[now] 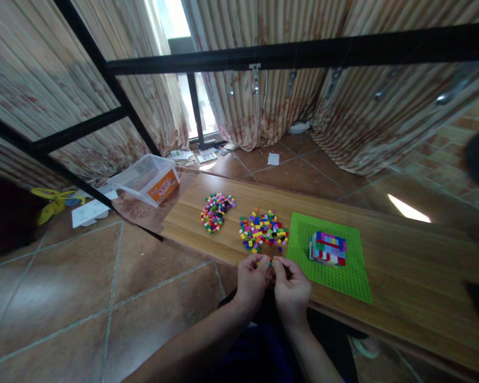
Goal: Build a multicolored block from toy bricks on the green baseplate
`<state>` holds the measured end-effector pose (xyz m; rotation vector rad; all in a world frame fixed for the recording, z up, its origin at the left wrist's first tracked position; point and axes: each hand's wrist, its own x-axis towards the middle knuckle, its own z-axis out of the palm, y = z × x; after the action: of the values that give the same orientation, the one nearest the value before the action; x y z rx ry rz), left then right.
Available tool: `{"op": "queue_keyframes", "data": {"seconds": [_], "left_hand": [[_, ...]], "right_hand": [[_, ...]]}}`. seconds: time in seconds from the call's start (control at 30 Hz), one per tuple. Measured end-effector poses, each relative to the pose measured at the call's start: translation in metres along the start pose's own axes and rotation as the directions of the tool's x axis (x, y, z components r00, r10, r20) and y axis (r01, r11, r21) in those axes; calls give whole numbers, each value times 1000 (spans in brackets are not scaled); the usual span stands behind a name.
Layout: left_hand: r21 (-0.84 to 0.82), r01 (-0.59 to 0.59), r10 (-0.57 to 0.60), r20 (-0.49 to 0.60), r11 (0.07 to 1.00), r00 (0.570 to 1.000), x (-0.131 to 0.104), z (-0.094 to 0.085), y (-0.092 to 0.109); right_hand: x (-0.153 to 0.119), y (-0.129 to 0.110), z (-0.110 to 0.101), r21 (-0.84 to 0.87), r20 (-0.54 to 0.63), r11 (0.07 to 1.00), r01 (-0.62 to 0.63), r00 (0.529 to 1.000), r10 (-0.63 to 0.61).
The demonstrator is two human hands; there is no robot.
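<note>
My left hand (pixel 252 277) and my right hand (pixel 292 287) meet at the table's front edge, thumbs and fingers pinched together. Between their fingertips are a few small toy bricks (pixel 271 263), with bits of green, orange and yellow showing; the fingers cover most of them. Just beyond my hands lies a loose pile of coloured toy bricks (pixel 263 230). To the right, a green baseplate (pixel 351 284) carries a block built of multicoloured bricks (pixel 329 248), blue, red, purple and white among them.
A second brick pile (pixel 215 213) lies farther left on the wooden table (pixel 414 276). Past the table's left end, a clear plastic bin (pixel 147 178) with an orange label stands low down. A black metal frame (pixel 287 56) crosses in front of the curtains. Papers (pixel 273 158) lie on the tiled floor.
</note>
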<state>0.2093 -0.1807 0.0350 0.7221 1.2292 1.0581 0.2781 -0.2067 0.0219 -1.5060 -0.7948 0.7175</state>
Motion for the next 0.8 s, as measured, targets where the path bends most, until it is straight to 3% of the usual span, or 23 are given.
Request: {"op": "queue_keyframes", "data": {"seconds": [0.23,0.4,0.57,0.8], "left_hand": [[248,-155,127,125,956,984,6,-5,-3],[420,-227,205,96,879,974,0,-6,-7],[448,-224,219,63,865,974,-7,-4,-4],[450,-205,187,85,869,979,-8,-7,-1]], "right_hand": [[7,2,-6,-12,68,1000,-18,998,19],[5,2,-6,-7,98,998,-57,994,58],[1,-2,-10,-121,183,991,-62,980,83],[5,-4,-18,-269,317,955,129,947,-38]]}}
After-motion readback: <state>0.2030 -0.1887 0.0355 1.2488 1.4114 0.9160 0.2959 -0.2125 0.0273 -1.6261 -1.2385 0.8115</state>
